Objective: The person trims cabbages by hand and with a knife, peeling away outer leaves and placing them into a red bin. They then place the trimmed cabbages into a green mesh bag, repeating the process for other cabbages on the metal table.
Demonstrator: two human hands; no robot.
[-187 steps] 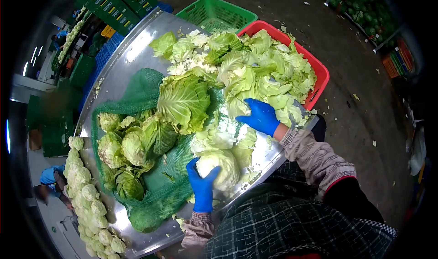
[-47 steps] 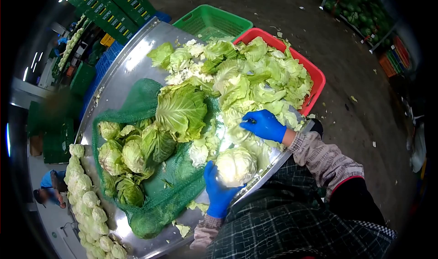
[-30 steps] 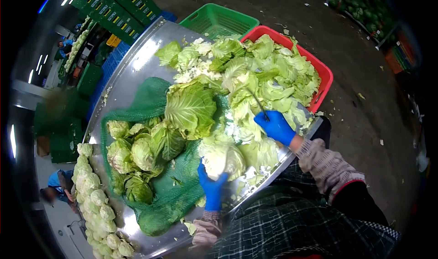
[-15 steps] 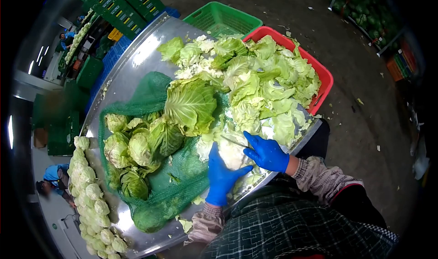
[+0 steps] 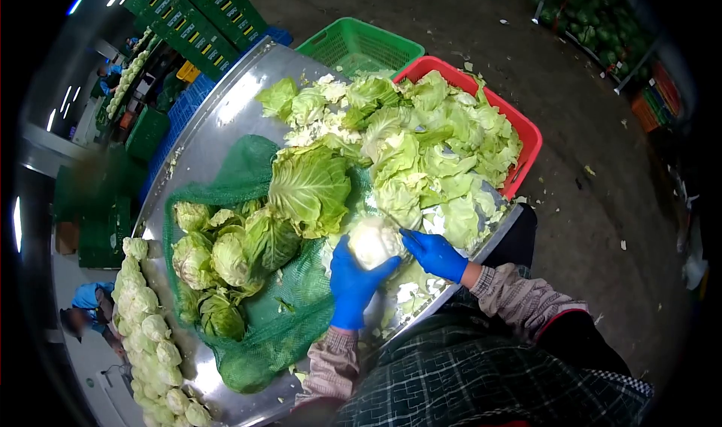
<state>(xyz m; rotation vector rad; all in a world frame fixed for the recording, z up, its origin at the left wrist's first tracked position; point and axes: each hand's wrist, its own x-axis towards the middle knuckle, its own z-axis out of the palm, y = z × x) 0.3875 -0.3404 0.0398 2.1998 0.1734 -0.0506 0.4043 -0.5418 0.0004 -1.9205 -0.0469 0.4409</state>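
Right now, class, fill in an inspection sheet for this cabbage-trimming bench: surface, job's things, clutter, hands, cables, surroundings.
Surface: steel table, wet-looking, strewn with scraps.
Job's things: trimmed cabbage head held over the table; untrimmed cabbages on green net sack.
Clutter: loose outer leaves heaped over red crate.
Hands: left hand and right hand, blue-gloved, both on the head.
Cables: nothing seen.
Surroundings: green crate; row of trimmed cabbages; a person in blue below.
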